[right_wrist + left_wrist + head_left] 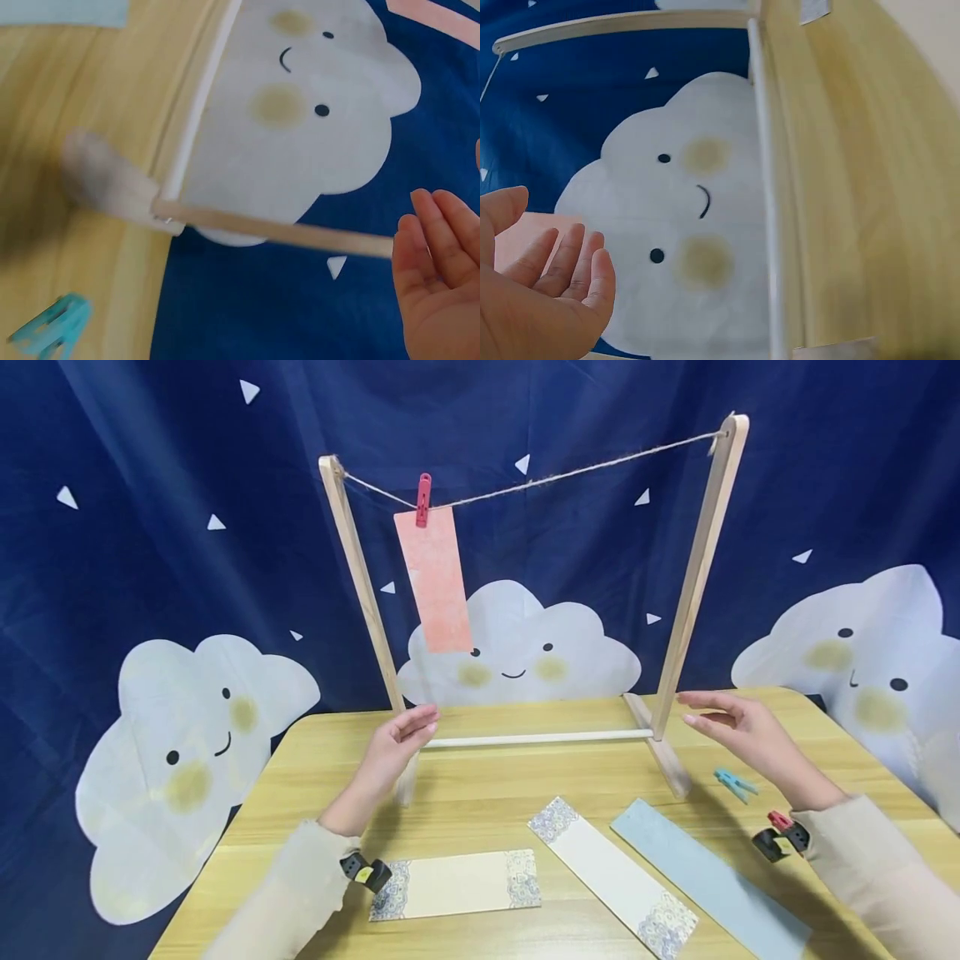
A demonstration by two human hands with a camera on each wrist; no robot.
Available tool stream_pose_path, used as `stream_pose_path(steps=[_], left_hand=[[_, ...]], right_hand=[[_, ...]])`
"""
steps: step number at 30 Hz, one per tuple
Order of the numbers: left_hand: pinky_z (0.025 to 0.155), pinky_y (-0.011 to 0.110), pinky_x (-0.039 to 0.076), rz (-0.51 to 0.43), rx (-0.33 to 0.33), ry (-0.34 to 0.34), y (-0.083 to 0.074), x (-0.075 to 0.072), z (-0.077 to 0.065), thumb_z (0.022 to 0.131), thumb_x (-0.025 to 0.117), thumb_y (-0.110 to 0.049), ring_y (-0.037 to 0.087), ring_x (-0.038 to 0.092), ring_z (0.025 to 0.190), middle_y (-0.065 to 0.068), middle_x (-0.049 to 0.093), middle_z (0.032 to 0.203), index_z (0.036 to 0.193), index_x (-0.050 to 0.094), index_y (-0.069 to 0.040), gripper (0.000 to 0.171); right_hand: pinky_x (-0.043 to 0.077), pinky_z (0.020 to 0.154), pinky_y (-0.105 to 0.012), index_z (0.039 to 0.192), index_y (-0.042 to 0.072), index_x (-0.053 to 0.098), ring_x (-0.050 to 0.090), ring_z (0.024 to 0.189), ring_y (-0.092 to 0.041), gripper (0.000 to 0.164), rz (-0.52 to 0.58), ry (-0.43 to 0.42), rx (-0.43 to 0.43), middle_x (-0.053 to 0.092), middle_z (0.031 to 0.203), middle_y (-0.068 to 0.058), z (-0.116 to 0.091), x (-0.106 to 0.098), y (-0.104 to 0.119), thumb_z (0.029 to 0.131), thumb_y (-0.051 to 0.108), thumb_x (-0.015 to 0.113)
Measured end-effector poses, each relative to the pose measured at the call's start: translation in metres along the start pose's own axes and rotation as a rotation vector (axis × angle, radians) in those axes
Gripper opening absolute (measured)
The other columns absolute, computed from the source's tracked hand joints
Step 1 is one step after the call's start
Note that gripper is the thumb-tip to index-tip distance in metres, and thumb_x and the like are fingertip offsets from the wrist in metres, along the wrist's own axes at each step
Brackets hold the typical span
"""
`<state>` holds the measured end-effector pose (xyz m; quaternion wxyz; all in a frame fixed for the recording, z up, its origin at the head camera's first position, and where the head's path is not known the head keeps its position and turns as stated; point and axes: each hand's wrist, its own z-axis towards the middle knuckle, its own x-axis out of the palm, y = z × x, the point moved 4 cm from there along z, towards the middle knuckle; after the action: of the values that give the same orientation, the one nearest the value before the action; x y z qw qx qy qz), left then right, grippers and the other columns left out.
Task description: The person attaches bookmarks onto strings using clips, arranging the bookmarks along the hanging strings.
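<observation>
My left hand (393, 745) hovers by the foot of the left post of a wooden rack (699, 568), its fingers relaxed and holding nothing. Beside the right post, my right hand (738, 731) hangs in the air with loosely bent fingers and nothing in them. Between the posts a twine line (585, 471) is strung. From its left part a coral-pink paper strip (435, 585) hangs, held by a red clothespin (423, 500). In the left wrist view the palm faces up, fingers slightly bent. A blue clothespin (735, 785) lies on the table below my right hand.
On the wooden table (480, 793) lie a cream patterned strip (457, 883), a white patterned strip (611, 877) and a light blue strip (708, 877). Another red clothespin (780, 820) shows by the right wrist camera. A dark blue curtain (480, 410) with clouds hangs behind.
</observation>
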<state>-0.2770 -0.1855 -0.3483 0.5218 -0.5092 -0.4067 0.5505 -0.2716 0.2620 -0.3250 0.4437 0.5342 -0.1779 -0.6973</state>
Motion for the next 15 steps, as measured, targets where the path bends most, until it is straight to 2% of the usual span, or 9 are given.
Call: stream_pose_path(steps=[4,9,15], left_hand=[[0.094,0.020,0.045,0.012,-0.058,0.008,0.015,0.005,-0.010,0.092,0.059,-0.010,0.013,0.058,0.110,0.017,0.057,0.128,0.130,0.051,0.000,0.040],[0.093,0.022,0.046,0.024,-0.140,0.062,0.033,0.008,-0.024,0.092,0.060,-0.010,0.019,0.058,0.112,0.018,0.057,0.127,0.130,0.050,0.003,0.042],[0.089,0.019,0.047,0.014,-0.170,0.116,0.043,0.005,-0.040,0.090,0.061,-0.008,0.028,0.055,0.116,0.021,0.056,0.127,0.131,0.048,0.005,0.044]], right_hand=[[0.045,0.074,-0.007,0.125,0.000,0.057,0.059,0.092,0.009,0.041,-0.033,0.001,0.065,0.057,0.114,0.022,-0.016,-0.005,-0.013,0.093,0.025,0.061],[0.043,0.074,-0.006,0.128,0.004,0.056,0.058,0.093,0.010,0.042,-0.043,0.015,0.141,0.060,0.118,0.015,-0.037,-0.010,-0.026,0.093,0.029,0.059],[0.044,0.072,-0.007,0.127,0.003,0.056,0.056,0.093,0.010,0.042,-0.084,0.029,0.166,0.058,0.114,0.020,-0.053,-0.018,-0.041,0.094,0.029,0.058]])
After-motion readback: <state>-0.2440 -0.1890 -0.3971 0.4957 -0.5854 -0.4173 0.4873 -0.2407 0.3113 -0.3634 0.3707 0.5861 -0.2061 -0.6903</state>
